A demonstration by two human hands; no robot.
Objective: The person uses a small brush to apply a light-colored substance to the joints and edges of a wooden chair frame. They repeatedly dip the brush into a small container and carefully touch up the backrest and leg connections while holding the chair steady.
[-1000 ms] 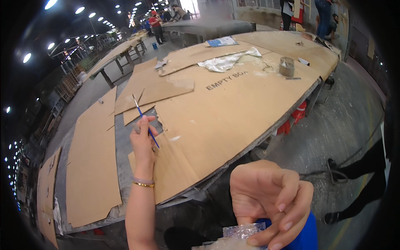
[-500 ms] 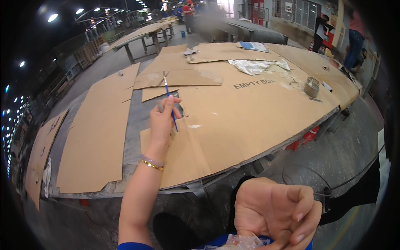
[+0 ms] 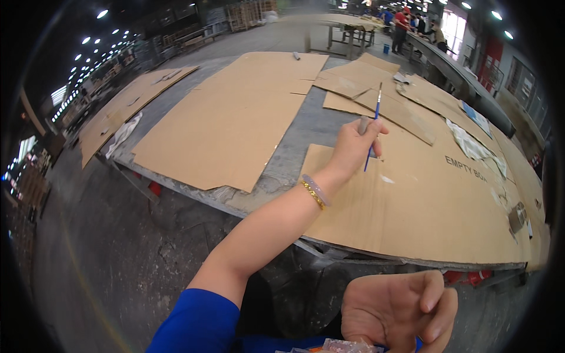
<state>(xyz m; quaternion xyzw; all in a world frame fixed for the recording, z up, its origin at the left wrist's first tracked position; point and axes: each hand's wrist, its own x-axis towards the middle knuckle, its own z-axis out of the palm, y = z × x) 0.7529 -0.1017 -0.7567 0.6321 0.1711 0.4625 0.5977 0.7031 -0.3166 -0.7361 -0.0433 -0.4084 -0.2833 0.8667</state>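
My left hand (image 3: 358, 144) reaches out over the cardboard-covered table, closed on a thin blue paintbrush (image 3: 375, 117). The brush stands nearly upright, bristle end away from me. A short grey rounded piece (image 3: 363, 125) shows at the same fingers; I cannot tell whether it is held or worn. Two bracelets (image 3: 315, 192) circle that wrist. Low on the right, close to my body, my right hand (image 3: 394, 309) is turned palm up with loosely curled fingers apart and a bare palm. Beside it, a clear plastic piece (image 3: 347, 346) is partly cut off by the lower edge.
Flat cardboard sheets (image 3: 212, 117) cover much of the grey table (image 3: 282, 141). A round metal can (image 3: 518, 217) stands at the right, near a crumpled white cloth (image 3: 471, 144). A small grey cylinder (image 3: 296, 56) lies on the far cardboard. Several people work in the background.
The view has turned left, so the table and its things sit further right in it. My left hand still grips the paintbrush, and my right hand keeps much the same pose.
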